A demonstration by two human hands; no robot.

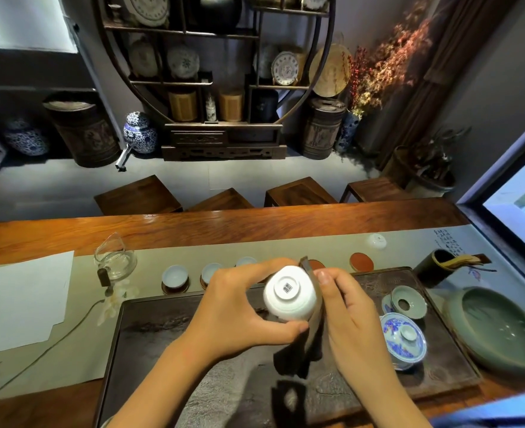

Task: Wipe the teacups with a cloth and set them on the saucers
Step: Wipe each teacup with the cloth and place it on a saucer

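Note:
My left hand (239, 313) holds a white teacup (289, 293) with its base turned toward me, above the dark tea tray (168, 350). My right hand (347, 313) presses a dark brown cloth (312, 341) against the cup's right side; the cloth hangs down below. Behind the tray, three pale teacups (174, 274) (210, 271) (245, 261) stand in a row on dark saucers. A bare red saucer (361, 261) lies to the right, and another red saucer (316, 264) shows partly behind my right hand. One more white cup (377, 241) sits upside down farther back.
A glass pitcher (115, 261) stands at the left by white paper (17, 301). On the tray's right are a blue-and-white lidded bowl (404, 341) and a celadon strainer (407, 302). A green basin (498, 325) and a dark tool holder (437, 267) sit further right.

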